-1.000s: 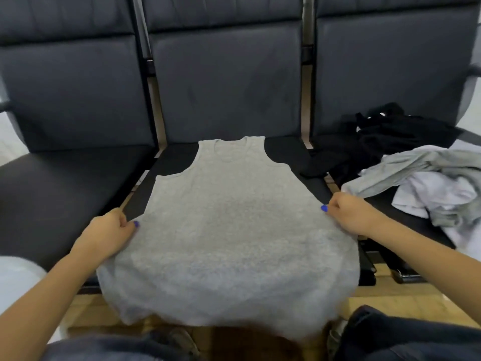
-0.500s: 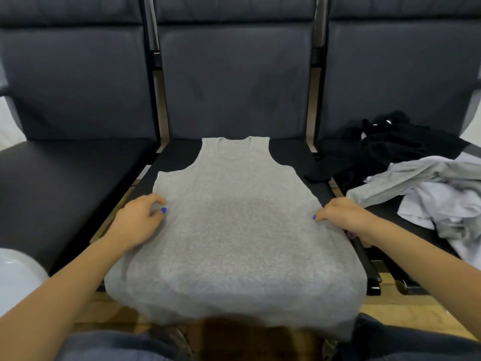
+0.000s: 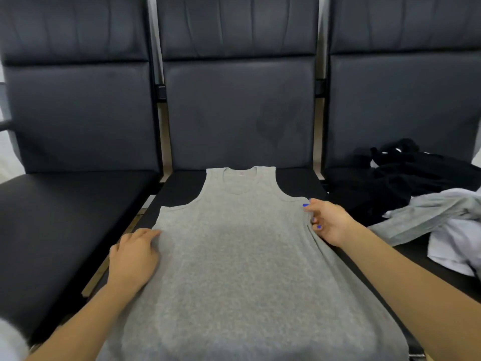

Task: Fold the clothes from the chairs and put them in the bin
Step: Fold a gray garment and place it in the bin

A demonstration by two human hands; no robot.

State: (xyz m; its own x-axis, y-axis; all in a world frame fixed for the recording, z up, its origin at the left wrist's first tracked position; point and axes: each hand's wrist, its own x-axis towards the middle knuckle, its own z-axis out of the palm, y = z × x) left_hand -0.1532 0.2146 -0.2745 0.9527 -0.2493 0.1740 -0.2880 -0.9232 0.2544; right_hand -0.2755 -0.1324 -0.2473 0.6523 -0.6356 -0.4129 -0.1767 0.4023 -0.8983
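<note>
A grey tank top [image 3: 242, 256] lies flat, neck away from me, on the seat of the middle black chair [image 3: 182, 186]; its hem hangs over the front edge. My left hand [image 3: 132, 256] rests palm down on the top's left edge below the armhole, fingers fairly straight. At the right armhole corner my right hand [image 3: 330, 222] pinches the side seam, where the cloth shows a small crease. I see no bin that I can name for sure.
On the right chair lies a heap of clothes: black garments [image 3: 406, 173] at the back, a grey one [image 3: 429, 214] and a white one [image 3: 453, 246] nearer me. The left chair seat [image 3: 65, 204] carries nothing. A blurred white object [image 3: 10, 342] shows at the bottom left corner.
Both hands have slid up the tank top's sides from near the hem toward the armholes. The top now lies farther onto the seat and smoother.
</note>
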